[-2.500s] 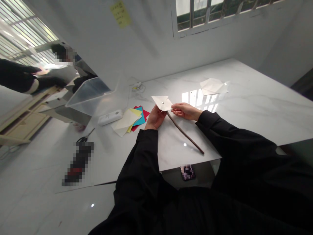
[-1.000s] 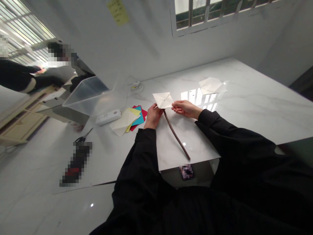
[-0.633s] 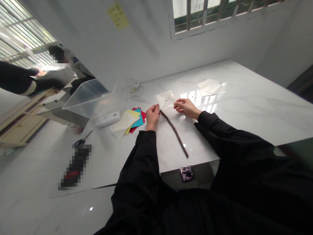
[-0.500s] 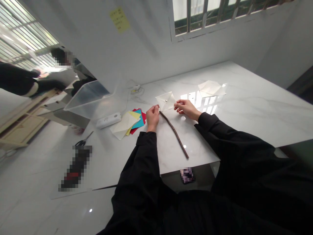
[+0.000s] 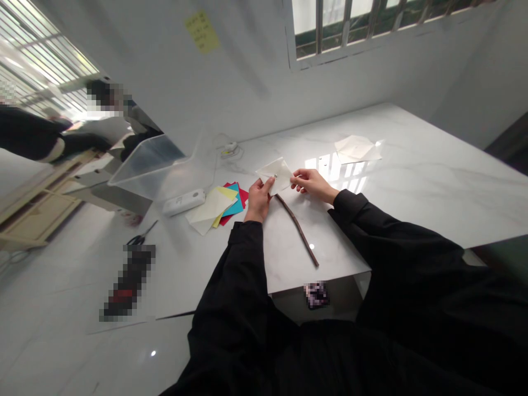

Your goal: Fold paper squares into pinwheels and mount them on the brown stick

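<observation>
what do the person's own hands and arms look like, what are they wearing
Both the left hand and the right hand are bare, with no gloves, rings or watch showing. The arms are covered by loose, plain black long sleeves: the left sleeve and the right sleeve each end near the wrist in a matching black cuff. No logo or marking shows.

I wear the single camera on my head; it faces forward and down. My black sleeves (image 5: 233,286) occupy the lower part, nearest the lens; my left hand (image 5: 258,201) and right hand (image 5: 314,184) appear near mid-frame, above the white table (image 5: 429,187); the wall (image 5: 350,88) forms the background.
</observation>
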Demonstrator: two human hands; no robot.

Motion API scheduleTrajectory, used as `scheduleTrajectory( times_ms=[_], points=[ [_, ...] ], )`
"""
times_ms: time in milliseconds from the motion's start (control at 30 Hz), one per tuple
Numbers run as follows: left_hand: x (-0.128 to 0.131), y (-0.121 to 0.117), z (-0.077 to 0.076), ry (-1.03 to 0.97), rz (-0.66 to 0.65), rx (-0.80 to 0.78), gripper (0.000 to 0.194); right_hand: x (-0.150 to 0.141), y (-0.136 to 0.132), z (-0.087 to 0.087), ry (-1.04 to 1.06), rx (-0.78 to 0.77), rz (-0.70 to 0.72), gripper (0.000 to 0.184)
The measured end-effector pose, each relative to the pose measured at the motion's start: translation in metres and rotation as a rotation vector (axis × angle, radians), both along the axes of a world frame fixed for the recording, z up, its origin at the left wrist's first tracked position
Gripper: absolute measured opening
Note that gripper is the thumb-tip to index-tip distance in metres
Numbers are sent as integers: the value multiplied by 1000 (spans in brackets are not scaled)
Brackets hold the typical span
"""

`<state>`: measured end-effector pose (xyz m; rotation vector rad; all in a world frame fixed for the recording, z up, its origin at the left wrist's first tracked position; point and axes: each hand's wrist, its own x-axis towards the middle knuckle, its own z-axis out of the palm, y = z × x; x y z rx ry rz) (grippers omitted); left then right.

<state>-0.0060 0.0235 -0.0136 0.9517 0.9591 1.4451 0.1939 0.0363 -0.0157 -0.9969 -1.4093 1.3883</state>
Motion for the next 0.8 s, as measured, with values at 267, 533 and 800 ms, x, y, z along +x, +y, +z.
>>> scheduleTrajectory(
  times_ms=[267,533,800],
  points=[
    [0,1,-1,3,33,-22,49,-1,-1,0,-61,20,12,10],
    [0,3,-6,83,59,0,52,1,-6,5,-251,316,-290,33],
    [5,0,-7,219,42,50,53,-3,-19,19,-310,550,-209,16]
  ],
)
